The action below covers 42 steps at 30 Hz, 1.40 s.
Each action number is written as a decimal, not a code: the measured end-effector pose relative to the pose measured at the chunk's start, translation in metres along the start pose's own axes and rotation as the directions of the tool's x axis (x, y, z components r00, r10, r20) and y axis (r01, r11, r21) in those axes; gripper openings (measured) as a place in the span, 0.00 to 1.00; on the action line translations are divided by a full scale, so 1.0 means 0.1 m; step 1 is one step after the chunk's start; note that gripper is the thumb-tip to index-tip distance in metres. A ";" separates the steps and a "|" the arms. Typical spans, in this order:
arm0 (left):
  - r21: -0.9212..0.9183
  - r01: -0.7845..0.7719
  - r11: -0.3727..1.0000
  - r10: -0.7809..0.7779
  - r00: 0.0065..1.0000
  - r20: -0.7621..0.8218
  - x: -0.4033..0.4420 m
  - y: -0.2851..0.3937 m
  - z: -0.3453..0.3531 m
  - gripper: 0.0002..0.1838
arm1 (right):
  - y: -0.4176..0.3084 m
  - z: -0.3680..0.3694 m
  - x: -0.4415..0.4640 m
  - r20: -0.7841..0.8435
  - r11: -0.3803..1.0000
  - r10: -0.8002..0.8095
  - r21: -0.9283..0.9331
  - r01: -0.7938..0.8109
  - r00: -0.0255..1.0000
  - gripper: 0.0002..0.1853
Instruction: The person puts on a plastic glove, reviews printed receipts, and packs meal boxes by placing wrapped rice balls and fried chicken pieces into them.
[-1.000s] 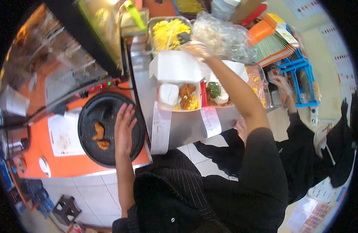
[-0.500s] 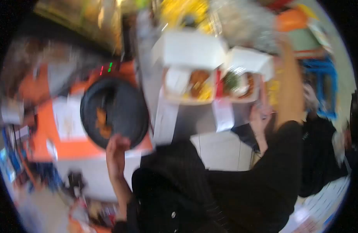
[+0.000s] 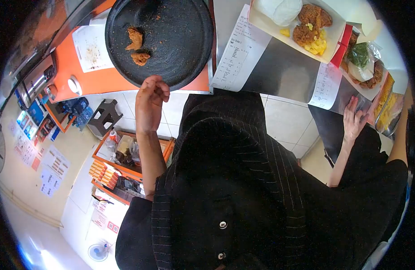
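My left hand (image 3: 152,92) is just off the near edge of a round black pan (image 3: 182,40), empty, with its fingers loosely bent and apart. On the pan lie two fried pieces (image 3: 134,38). My right forearm (image 3: 400,130) shows at the far right edge; its hand is out of view. Right of the pan, an open box (image 3: 257,12) holds a white wrapped bundle (image 3: 279,10), fried chicken (image 3: 308,31) and yellow pieces (image 3: 316,46). A second box (image 3: 340,51) holds greens (image 3: 358,55) and fried food.
Receipts (image 3: 240,51) hang over the metal counter's edge (image 3: 279,72). A co-worker's hand (image 3: 354,118) is by the counter at the right. Behind my left arm are a dark stool (image 3: 104,118) and an orange-framed shelf (image 3: 126,148). A stained paper (image 3: 91,49) lies left of the pan.
The view has swung downward, and the boxes now sit at the upper right. My right hand, earlier gloved over the yellow food tray, has left the view. My left hand's fingers are more bent.
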<state>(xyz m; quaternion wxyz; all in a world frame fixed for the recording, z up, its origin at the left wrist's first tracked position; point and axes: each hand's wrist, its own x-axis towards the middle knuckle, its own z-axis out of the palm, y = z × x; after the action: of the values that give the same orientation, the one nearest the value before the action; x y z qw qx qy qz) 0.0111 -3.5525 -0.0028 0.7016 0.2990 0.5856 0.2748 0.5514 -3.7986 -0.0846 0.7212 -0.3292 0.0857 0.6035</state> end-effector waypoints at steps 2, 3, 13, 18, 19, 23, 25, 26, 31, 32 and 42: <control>0.019 0.017 1.000 -0.017 1.000 -0.009 -0.03 -0.02 0.03 0.14 | 0.04 -0.06 -0.06 0.018 0.999 0.023 0.045 -0.024 1.000 0.14; 0.014 0.035 0.999 -0.035 0.999 -0.029 -0.05 -0.02 0.03 0.14 | 0.04 -0.08 -0.10 0.026 0.998 0.031 0.062 -0.033 0.999 0.14; 0.087 0.081 0.993 -0.081 0.997 -0.004 -0.10 -0.04 -0.02 0.15 | 0.02 -0.19 -0.40 0.056 0.981 0.112 0.153 -0.119 0.992 0.15; 0.092 0.099 0.991 -0.100 0.995 0.000 -0.06 -0.02 0.05 0.16 | 0.03 -0.17 -0.40 -0.004 0.988 0.098 0.120 -0.097 0.995 0.15; 0.086 0.099 0.991 -0.101 0.995 0.013 -0.04 -0.03 0.06 0.16 | 0.03 -0.15 -0.38 -0.010 0.990 0.095 0.109 -0.093 0.995 0.15; 0.119 0.064 0.991 -0.075 0.993 0.089 -0.04 -0.04 0.03 0.16 | 0.00 -0.07 -0.18 -0.040 0.999 0.046 0.016 -0.045 0.998 0.15; 0.124 0.101 0.987 -0.099 0.995 -0.019 -0.08 -0.03 0.06 0.17 | -0.04 0.13 0.01 -0.038 0.994 -0.048 -0.096 0.045 0.998 0.15; 0.090 0.091 0.992 -0.092 0.996 0.002 -0.07 -0.09 -0.01 0.17 | -0.13 0.25 0.14 -0.018 0.984 -0.101 -0.149 0.097 0.995 0.15; 0.063 0.073 0.995 -0.077 0.995 0.058 0.04 0.04 0.14 0.14 | -0.50 0.92 1.01 0.068 0.875 -0.297 -0.380 0.300 0.952 0.15; 0.064 0.069 0.996 -0.073 0.996 0.061 0.05 0.07 0.18 0.14 | -0.54 1.00 1.18 0.068 0.854 -0.325 -0.408 0.323 0.943 0.15; 0.018 0.068 0.998 -0.069 0.992 0.104 0.01 0.16 0.21 0.14 | -1.31 1.33 1.88 -0.106 0.624 -0.535 -0.718 0.308 0.838 0.15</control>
<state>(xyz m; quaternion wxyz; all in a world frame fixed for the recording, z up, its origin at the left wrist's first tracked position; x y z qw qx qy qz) 0.0319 -3.5431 0.0110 0.7382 0.2979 0.5598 0.2302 0.6850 -3.5757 -0.0324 0.6504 -0.6687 -0.1081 0.3438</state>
